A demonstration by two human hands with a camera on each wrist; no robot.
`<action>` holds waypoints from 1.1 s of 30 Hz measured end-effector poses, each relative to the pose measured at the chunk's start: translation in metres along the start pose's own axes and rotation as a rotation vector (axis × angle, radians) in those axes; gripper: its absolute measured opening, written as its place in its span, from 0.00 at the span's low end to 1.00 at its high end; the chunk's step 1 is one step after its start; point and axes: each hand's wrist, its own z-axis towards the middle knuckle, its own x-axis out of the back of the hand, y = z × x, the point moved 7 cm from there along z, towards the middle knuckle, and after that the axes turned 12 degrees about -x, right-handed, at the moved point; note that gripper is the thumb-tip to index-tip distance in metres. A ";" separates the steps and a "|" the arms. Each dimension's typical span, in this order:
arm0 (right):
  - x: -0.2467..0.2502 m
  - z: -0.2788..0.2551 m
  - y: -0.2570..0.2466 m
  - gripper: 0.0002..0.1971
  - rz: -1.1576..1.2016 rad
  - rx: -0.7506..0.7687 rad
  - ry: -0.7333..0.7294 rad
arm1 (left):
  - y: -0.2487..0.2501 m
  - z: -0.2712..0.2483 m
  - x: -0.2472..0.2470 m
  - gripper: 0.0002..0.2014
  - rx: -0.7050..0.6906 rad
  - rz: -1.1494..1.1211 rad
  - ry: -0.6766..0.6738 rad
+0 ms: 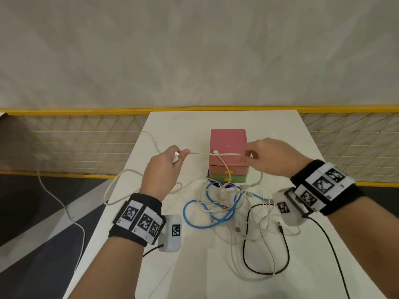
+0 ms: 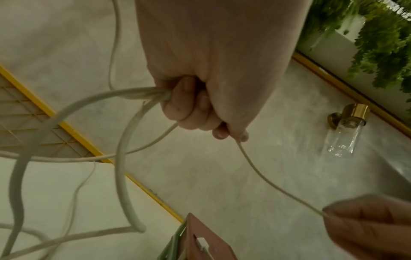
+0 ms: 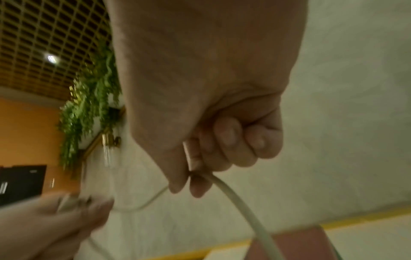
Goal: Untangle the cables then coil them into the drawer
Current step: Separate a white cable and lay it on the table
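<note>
A white cable (image 1: 213,154) is stretched taut between my two hands above the table. My left hand (image 1: 164,167) grips loops of it in a fist (image 2: 195,109), with a plug showing at the fingers. My right hand (image 1: 267,156) pinches the cable (image 3: 235,195) between thumb and forefinger, over the small drawer unit (image 1: 228,145), which has a pink top, a pink drawer and a green drawer, both closed. A tangle of blue (image 1: 207,210), white and black (image 1: 280,255) cables lies on the white table (image 1: 194,266) in front of the drawers.
One white cable (image 1: 62,203) hangs off the table's left edge down to the floor. A yellow mesh fence (image 1: 75,147) runs behind the table. Black leads run from both wrist cameras over the near table edge.
</note>
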 end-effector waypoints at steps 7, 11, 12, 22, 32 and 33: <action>-0.001 0.007 -0.052 0.13 0.085 0.098 -0.028 | 0.044 0.000 -0.033 0.16 -0.061 -0.307 -0.190; -0.017 -0.004 -0.041 0.15 0.264 -0.011 -0.159 | 0.052 0.009 -0.031 0.11 -0.097 -0.220 -0.166; -0.024 -0.009 -0.032 0.15 0.291 -0.048 -0.215 | 0.046 0.011 -0.024 0.11 -0.084 -0.200 -0.109; -0.023 0.006 -0.022 0.11 0.381 -0.068 -0.184 | 0.003 0.014 -0.004 0.14 0.075 -0.254 0.049; -0.033 0.040 -0.084 0.16 0.357 0.093 -0.108 | 0.008 -0.003 -0.016 0.12 0.031 -0.378 0.054; -0.050 0.030 -0.083 0.11 0.244 0.087 -0.180 | 0.007 -0.005 -0.019 0.10 0.025 -0.372 0.050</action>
